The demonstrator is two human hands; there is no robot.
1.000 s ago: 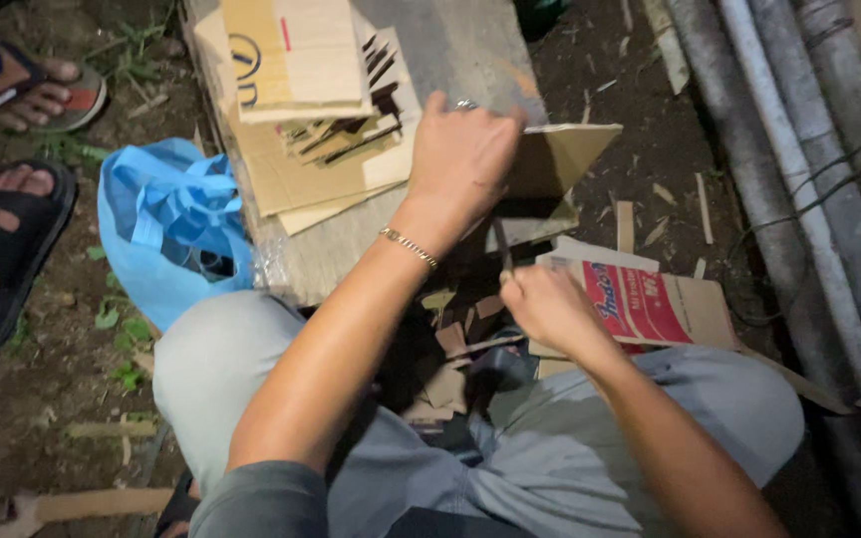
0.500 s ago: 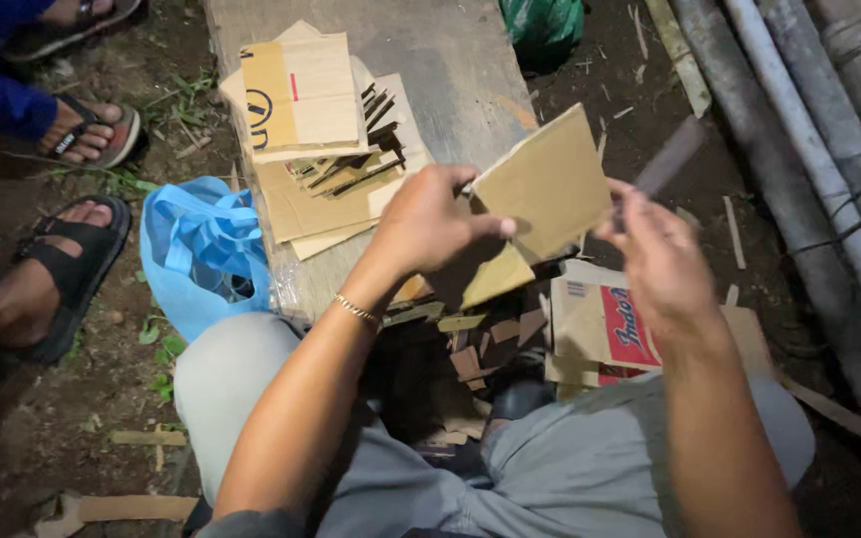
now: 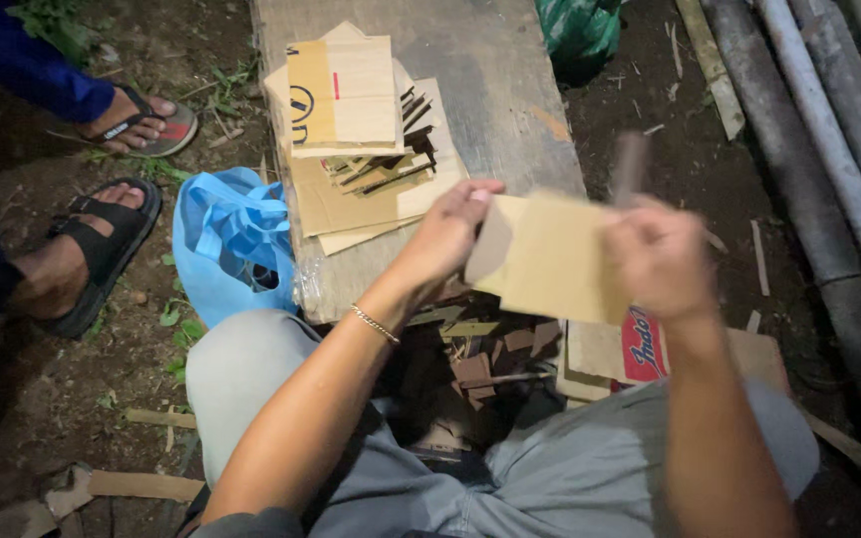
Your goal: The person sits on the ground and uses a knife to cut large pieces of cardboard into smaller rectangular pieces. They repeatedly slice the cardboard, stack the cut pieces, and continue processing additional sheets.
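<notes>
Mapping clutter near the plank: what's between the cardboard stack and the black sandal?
A blue plastic bag lies on the dirt between the cardboard stack and the black sandal, seen in the head view.

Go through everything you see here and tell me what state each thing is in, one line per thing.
left hand: gripping the left edge of the cardboard piece
right hand: closed on the piece's right side, blurred
cardboard piece: held up between both hands, clear of the plank
cardboard stack: piled flat on the plank
wooden plank: lying flat
blue plastic bag: crumpled on the ground, mouth open
</notes>
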